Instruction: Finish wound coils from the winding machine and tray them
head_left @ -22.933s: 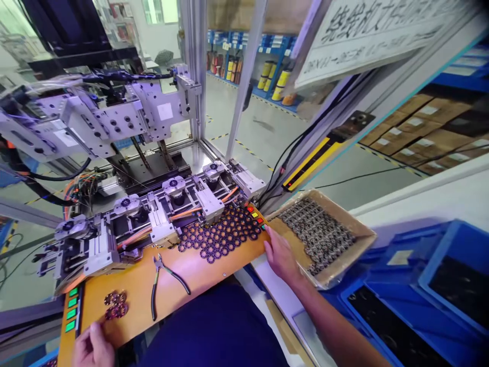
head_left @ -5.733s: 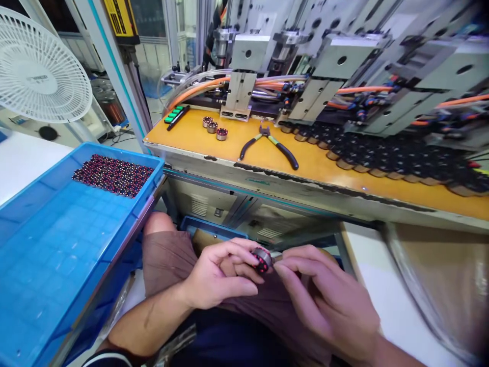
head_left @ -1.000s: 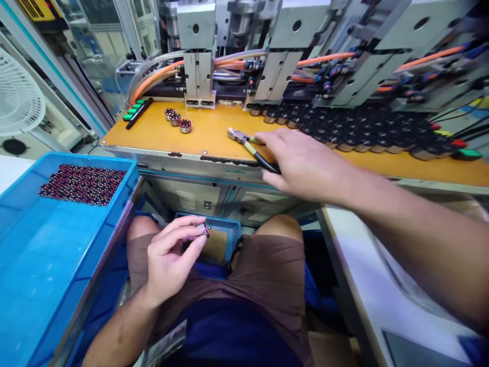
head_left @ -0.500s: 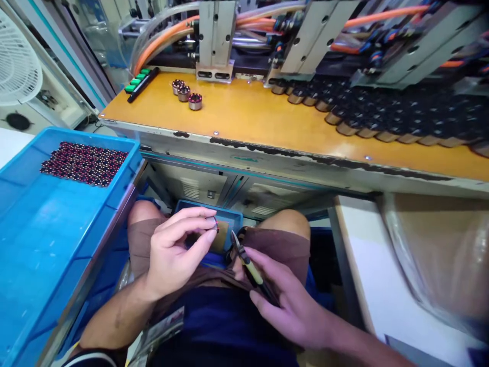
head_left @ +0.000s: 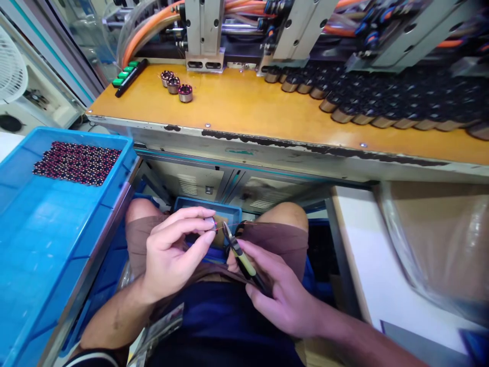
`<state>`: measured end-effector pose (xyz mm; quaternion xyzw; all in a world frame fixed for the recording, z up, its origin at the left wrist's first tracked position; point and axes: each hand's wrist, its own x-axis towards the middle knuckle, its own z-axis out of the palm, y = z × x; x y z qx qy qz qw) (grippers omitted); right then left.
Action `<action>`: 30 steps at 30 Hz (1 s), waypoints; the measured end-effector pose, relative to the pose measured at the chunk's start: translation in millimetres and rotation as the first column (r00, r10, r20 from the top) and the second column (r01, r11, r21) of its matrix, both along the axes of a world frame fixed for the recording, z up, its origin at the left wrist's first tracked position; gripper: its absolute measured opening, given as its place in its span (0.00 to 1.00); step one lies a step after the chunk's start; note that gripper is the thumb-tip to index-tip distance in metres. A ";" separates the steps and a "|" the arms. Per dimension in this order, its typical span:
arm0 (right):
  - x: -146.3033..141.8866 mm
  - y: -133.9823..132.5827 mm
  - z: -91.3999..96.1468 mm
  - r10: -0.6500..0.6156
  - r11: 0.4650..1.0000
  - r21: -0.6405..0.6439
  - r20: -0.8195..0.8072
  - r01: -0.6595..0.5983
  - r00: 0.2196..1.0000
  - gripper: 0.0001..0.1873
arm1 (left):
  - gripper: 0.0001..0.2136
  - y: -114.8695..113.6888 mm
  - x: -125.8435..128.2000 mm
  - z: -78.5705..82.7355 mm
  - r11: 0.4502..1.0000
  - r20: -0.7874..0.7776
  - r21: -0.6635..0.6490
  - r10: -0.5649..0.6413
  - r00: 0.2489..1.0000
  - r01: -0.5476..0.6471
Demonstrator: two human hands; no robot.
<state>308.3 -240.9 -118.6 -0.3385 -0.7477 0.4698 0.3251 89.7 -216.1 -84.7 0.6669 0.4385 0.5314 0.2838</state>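
Note:
My left hand (head_left: 173,252) pinches a small wound motor stator (head_left: 210,223) between thumb and fingertips; the fingers cover most of it. Thin copper-coloured wires (head_left: 250,223) stick out from it to the right. In my right hand (head_left: 284,288) are cutting pliers (head_left: 244,261) with yellow and black handles, the fingers wrapped round them. Their jaws point up beside the stator, close to the wires; whether they touch a wire I cannot tell. Below both hands sits a small blue bin (head_left: 183,203), partly hidden.
At left, a large blue tray (head_left: 49,224) holds many packed stators (head_left: 76,163). Several loose stators (head_left: 185,93) and a black marker (head_left: 132,77) lie on the orange bench (head_left: 237,109). Rows of dark-topped cylinders (head_left: 382,104) stand at right, under machine fixtures (head_left: 204,30).
The pliers have moved left and slightly up, so their jaws are now nearer the stator. Thin wires now show at the jaws. The camera view has shifted slightly; my left hand keeps its pinch.

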 end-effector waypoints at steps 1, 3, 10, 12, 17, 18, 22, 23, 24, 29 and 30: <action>-0.9 0.0 -0.4 0.010 0.999 -0.035 -0.038 -0.011 0.999 0.41 | 0.13 -0.4 -0.2 -0.2 1.000 0.000 0.001 0.000 1.000 0.000; -2.1 0.1 -1.3 0.025 0.995 -0.090 -0.100 -0.035 0.995 0.41 | 0.13 -1.0 -0.7 -0.6 1.000 0.000 0.002 -0.001 1.000 0.001; -2.3 -0.8 -1.2 0.039 0.987 -0.151 -0.157 -0.063 0.987 0.41 | 0.13 -1.7 -1.4 -1.8 1.000 0.005 -0.001 -0.001 1.000 0.001; -2.6 -1.4 -0.3 0.041 0.986 -0.155 -0.167 -0.067 0.985 0.41 | 0.13 -1.6 -1.4 -2.0 1.000 0.003 -0.003 -0.001 1.000 0.001; -2.7 -2.4 0.2 0.013 0.988 -0.148 -0.143 -0.034 0.990 0.38 | 0.14 -0.8 -1.4 -2.3 1.000 -0.001 -0.006 0.000 1.000 0.000; -2.5 -2.5 -0.1 0.010 0.988 -0.149 -0.136 -0.031 0.991 0.38 | 0.14 -0.6 -1.3 -2.4 1.000 -0.001 -0.007 0.000 1.000 0.000; -1.8 -2.4 -1.9 0.008 0.989 -0.145 -0.133 -0.027 0.991 0.37 | 0.13 0.2 -0.1 -3.8 1.000 -0.006 -0.014 0.000 1.000 0.000; -1.7 -2.3 -2.6 0.003 0.988 -0.153 -0.129 -0.023 0.992 0.37 | 0.13 0.5 0.2 -4.3 1.000 -0.007 -0.017 -0.003 1.000 0.002; -1.6 -2.1 -3.3 -0.004 0.985 -0.170 -0.118 -0.017 0.993 0.37 | 0.13 0.8 0.4 -4.8 1.000 -0.007 -0.022 -0.008 1.000 0.008; 1.9 -2.4 -2.6 -0.043 0.933 -0.359 -0.083 0.011 0.996 0.32 | 0.12 3.7 -3.4 -7.3 0.998 -0.019 0.000 -0.060 0.998 0.060; 3.5 -3.0 -1.0 -0.040 0.920 -0.391 -0.098 -0.002 0.994 0.31 | 0.12 4.4 -5.2 -8.1 0.997 -0.038 0.026 -0.076 0.996 0.077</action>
